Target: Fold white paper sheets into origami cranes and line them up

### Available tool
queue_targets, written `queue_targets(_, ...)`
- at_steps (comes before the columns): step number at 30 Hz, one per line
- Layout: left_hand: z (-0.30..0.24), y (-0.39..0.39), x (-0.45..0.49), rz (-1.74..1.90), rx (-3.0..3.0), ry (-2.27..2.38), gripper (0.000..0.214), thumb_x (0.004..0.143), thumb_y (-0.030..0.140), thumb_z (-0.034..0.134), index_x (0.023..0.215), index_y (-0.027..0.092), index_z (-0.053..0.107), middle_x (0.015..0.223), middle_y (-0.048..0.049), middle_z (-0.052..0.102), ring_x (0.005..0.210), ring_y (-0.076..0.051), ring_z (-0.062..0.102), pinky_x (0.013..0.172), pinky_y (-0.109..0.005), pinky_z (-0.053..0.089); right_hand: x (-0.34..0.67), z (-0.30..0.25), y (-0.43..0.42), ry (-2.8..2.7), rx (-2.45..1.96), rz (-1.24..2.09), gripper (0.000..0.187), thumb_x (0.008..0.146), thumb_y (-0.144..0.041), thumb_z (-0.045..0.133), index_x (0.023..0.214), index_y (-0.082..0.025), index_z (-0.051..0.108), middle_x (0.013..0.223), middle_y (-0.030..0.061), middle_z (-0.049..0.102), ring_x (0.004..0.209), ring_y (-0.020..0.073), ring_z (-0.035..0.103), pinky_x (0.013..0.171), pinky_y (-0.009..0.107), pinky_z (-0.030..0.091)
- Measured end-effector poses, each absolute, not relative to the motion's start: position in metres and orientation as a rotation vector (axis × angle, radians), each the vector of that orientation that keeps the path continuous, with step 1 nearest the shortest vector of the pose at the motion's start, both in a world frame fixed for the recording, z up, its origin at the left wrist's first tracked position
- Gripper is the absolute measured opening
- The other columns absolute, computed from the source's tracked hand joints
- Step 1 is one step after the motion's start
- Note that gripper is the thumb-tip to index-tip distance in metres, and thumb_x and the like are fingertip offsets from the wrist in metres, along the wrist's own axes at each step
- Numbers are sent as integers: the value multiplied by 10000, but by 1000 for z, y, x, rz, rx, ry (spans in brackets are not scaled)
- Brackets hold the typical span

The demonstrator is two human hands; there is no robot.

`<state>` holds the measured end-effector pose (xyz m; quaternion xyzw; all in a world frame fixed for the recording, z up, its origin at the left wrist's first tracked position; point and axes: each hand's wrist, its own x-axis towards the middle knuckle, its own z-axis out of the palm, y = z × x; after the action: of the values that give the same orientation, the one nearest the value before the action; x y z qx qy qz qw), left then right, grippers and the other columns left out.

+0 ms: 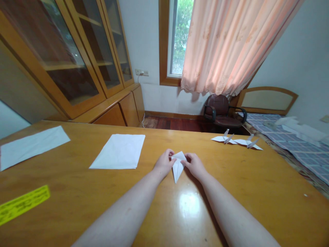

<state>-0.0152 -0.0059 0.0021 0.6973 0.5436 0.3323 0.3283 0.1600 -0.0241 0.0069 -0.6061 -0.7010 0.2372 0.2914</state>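
Nearest, lower left: yellow strip lying on the worktop, its lettering too blurred to read. Beyond it, centre: kite-shaped folded paper between the two hands, long tip toward the person. Left hand: fingers pinching the left edge, thumb on top. Right hand: fingers likewise pinching the right edge. Judgement on the fold: keep the long tip on the centre line, match both side edges before pressing, then run a thumb firmly from the middle outward. Light pinch preferred; uneven pull would probably skew the layers or tear the tip. Bracing the paper against the worktop should give a sharper crease. Farther left: white paper sheets, well apart from the hands. Far right: two winged paper folds, side by side. Past the worktop: armchair.
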Motion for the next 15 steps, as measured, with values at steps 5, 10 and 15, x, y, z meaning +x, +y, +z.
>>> queue_targets(5,0,-5,-16,845,1920,1353,351,742,201,587,1092,181,577,959,-49,627,896,-171,583,814,-290,454,161,3,-24,-1911,-1530,665,101,774,-257,592,799,-177,649,772,18,633,734,155,538,698,262,383)
queue_targets(10,1,-5,-17,651,2161,1380,138,766,230,556,840,194,667,859,-33,650,829,-176,564,764,-290,428,159,3,-23,-2025,-1528,551,83,771,-229,609,715,-181,646,724,15,623,738,151,523,716,263,369)
queue_targets(15,7,-8,-18,545,2230,1510,146,789,288,560,835,224,683,869,-26,670,848,-179,547,772,-288,398,159,6,-24,-2094,-1556,432,97,791,-236,605,728,-199,669,773,23,658,777,156,538,807,293,352)
